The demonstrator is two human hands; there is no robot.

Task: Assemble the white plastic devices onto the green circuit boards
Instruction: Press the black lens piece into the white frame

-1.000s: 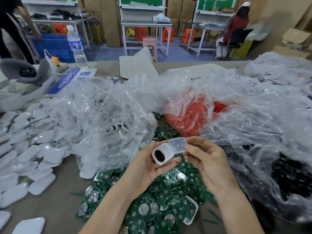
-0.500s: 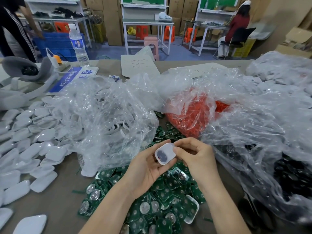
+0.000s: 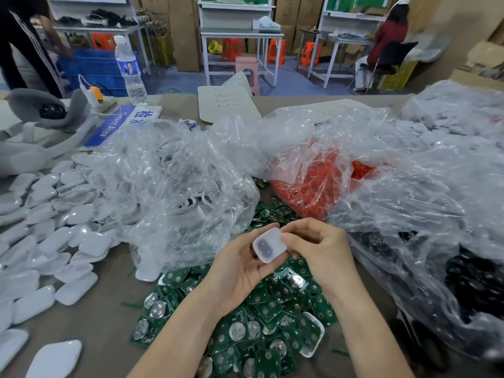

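A small white plastic device (image 3: 268, 245) with a translucent lid and a dark part showing through it sits between both hands, above a heap of green circuit boards (image 3: 259, 320). My left hand (image 3: 236, 271) cradles it from below with fingers curled round it. My right hand (image 3: 319, 249) pinches its right edge, the thumb pressing on the lid. A loose white shell (image 3: 313, 338) lies among the boards at the lower right.
Many white plastic covers (image 3: 41, 236) spread over the table's left side. Crinkled clear bags hold white parts (image 3: 174, 192), red parts (image 3: 308, 192) and black parts (image 3: 469, 282). A water bottle (image 3: 129, 69) and grey headset (image 3: 43, 124) stand at the back left.
The translucent lid held in my right hand has been brought down onto the white shell with the dark part, closing it. Both hands moved slightly closer together.
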